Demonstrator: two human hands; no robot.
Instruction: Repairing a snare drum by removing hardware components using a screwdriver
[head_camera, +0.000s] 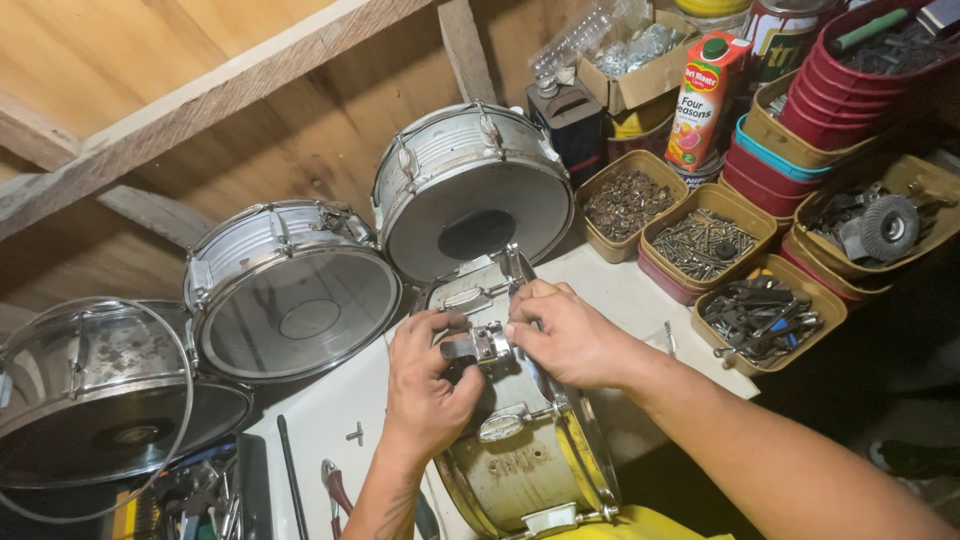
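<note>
On the white table (620, 300), beside the leaning drums (465, 190), my left hand (425, 385) pinches the snare drum's (520, 450) metal lug (483, 345); my right hand (570, 335) grips its other end. I'd best hold it square against the shell.

Warm, fairly bright light from above and in front. Glare on the clear plastic heads of the round silver drums (290, 290). Deep shadow at lower right and far left. Sharp centre, wide-angle bending at edges.
</note>
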